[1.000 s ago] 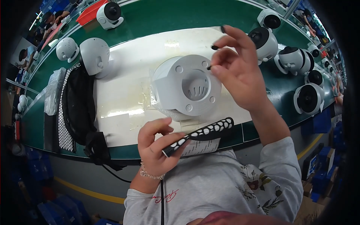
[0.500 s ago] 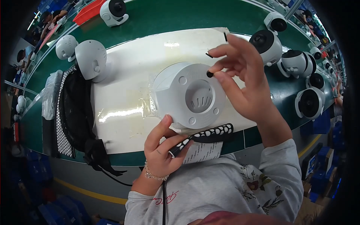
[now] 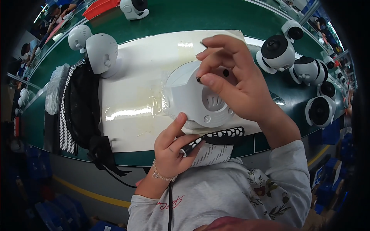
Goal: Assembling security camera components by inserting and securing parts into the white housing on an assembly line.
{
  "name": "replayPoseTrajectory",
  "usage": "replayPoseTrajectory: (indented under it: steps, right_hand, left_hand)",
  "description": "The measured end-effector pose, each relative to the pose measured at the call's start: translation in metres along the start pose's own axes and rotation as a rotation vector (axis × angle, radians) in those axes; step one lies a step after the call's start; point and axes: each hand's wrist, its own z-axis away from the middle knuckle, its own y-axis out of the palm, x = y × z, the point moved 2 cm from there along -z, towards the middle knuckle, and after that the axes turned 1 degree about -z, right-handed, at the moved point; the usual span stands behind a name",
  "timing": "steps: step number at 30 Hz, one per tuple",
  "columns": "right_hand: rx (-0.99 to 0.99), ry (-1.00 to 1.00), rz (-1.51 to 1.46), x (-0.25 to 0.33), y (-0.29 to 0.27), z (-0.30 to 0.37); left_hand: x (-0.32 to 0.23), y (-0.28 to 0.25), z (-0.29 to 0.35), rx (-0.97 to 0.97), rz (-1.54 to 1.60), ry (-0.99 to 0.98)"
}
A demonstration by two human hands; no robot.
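Observation:
A white camera base (image 3: 184, 101) lies with its underside up, a round slotted recess in its middle. One black round pad (image 3: 226, 72) sits on its far right part. My right hand (image 3: 241, 79) reaches over the base, thumb and index finger pinching a small dark round pad (image 3: 199, 79) at the far left part. Another dark pad, seen edge-on, clings to a raised fingertip of that hand. My left hand (image 3: 173, 148) is closed round a black pad sheet with white round gaps (image 3: 227, 133), one fingertip against the base's near edge. Part of the recess is hidden by my right hand.
A white mat (image 3: 131, 92) covers the green table. White cameras (image 3: 275, 54) stand at the right, others at the far left (image 3: 101, 54). Black mesh material (image 3: 81, 104) lies at the left, beside clear plastic bags (image 3: 56, 88). A red tray (image 3: 99, 8) is at the back.
The black pad my right hand held is now on the base's far right part. That hand has shifted left with another pad. My left hand keeps its hold; the whole view has shifted slightly.

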Motion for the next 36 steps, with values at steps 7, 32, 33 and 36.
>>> replayPoseTrajectory:
  steps: [7, 32, 33, 36]
  right_hand:
    - [-0.079, -0.298, 0.5, -0.001, -0.002, 0.008]
    - [0.009, -0.019, 0.377, 0.001, 0.014, 0.052]
    - [0.004, -0.029, 0.454, 0.001, 0.015, 0.054]
    - [-0.004, -0.134, 0.702, 0.0, 0.012, 0.065]
  left_hand:
    - [-0.004, 0.0, -0.002, 0.016, 0.018, -0.027]
    - [0.0, 0.003, 0.0, 0.007, 0.091, -0.058]
    - [0.001, 0.004, 0.0, 0.005, 0.106, -0.061]
    - [0.0, 0.003, -0.002, 0.013, 0.105, -0.057]
